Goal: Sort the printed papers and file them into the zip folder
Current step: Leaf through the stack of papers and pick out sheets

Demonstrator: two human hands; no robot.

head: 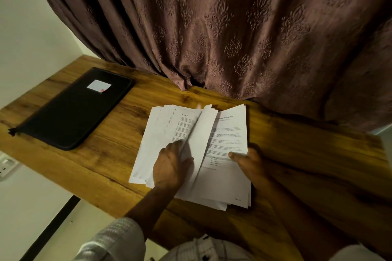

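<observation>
A spread of printed papers (224, 180) lies on the wooden table (297, 154) in front of me. My left hand (171, 167) pinches one sheet (199, 131) and holds it lifted on edge over the pile. To its left, fanned pages (161, 129) lie flat. My right hand (248, 161) rests at the right edge of the pile, thumb pressing on a text page. The black zip folder (72, 110) lies closed at the table's far left, with a white label (99, 86) on its cover.
A brown patterned curtain (233, 27) hangs along the back of the table and touches its far edge. The table's left edge ends at a white wall, with a wall socket (6, 167) below it. Bare wood lies between the folder and the papers.
</observation>
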